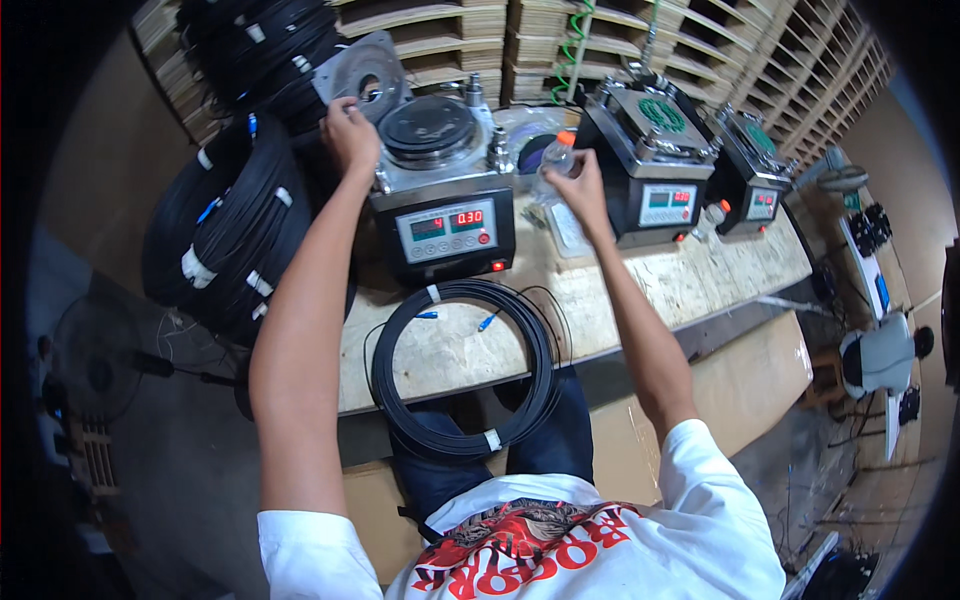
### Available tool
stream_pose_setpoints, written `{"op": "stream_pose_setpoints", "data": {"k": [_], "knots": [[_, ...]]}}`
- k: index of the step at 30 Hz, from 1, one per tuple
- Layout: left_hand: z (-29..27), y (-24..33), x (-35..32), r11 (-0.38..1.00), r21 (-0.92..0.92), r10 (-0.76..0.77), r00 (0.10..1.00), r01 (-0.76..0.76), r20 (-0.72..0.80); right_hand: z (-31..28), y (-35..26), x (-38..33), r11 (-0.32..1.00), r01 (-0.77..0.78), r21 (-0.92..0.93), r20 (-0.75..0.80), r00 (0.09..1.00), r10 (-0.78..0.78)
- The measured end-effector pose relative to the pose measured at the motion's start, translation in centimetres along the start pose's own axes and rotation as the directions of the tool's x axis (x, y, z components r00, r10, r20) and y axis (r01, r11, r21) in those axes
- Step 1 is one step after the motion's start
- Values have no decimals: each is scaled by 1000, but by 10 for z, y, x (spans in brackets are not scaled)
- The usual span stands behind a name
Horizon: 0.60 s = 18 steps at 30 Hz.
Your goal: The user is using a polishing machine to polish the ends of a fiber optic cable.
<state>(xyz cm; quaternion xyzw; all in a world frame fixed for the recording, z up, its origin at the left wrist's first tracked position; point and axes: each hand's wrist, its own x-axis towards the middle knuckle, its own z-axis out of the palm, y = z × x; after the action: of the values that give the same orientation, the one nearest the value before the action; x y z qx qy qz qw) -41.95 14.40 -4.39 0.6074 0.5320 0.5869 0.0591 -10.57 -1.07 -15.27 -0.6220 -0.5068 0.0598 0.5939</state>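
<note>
My left hand (350, 138) grips the edge of a grey square plate (376, 78) with a round hole in its middle, raised beside the nearest polishing machine (450, 215). A round dark pad (428, 128) lies uncovered on top of that machine, whose red digits are lit. To its right, my right hand (580, 190) has its fingers closed on a small clear bottle (556, 156) with an orange cap. In front of the machine, a coil of black cable (546, 385) with blue connectors overhangs the table's front edge, above my lap.
Two more polishing machines (652, 150) (750, 170) stand to the right, with green rings on top. Another orange-capped bottle (712, 216) sits between them. Tall stacks of black cable coils (225, 235) rise at left. Wooden pallets (450, 45) line the back. A person (880, 360) sits far right.
</note>
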Motion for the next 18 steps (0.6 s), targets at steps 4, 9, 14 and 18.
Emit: {"op": "stream_pose_setpoints", "data": {"k": [4, 9, 14, 18], "knots": [[-13, -13, 3, 1000, -8, 5, 1000, -5, -20, -2, -97, 59, 996, 93, -2, 374, 923, -86], [-11, 7, -2, 996, -16, -89, 995, 90, 32, 11, -174, 111, 712, 588, -384, 646, 722, -247], [-18, 12, -5, 991, -12, -134, 991, 134, 26, 55, -215, 107, 251, 792, -557, 778, 603, -178], [-22, 16, -7, 981, -3, -195, 979, 195, 54, 80, -230, 103, 97, 854, -512, 823, 519, -230]]}}
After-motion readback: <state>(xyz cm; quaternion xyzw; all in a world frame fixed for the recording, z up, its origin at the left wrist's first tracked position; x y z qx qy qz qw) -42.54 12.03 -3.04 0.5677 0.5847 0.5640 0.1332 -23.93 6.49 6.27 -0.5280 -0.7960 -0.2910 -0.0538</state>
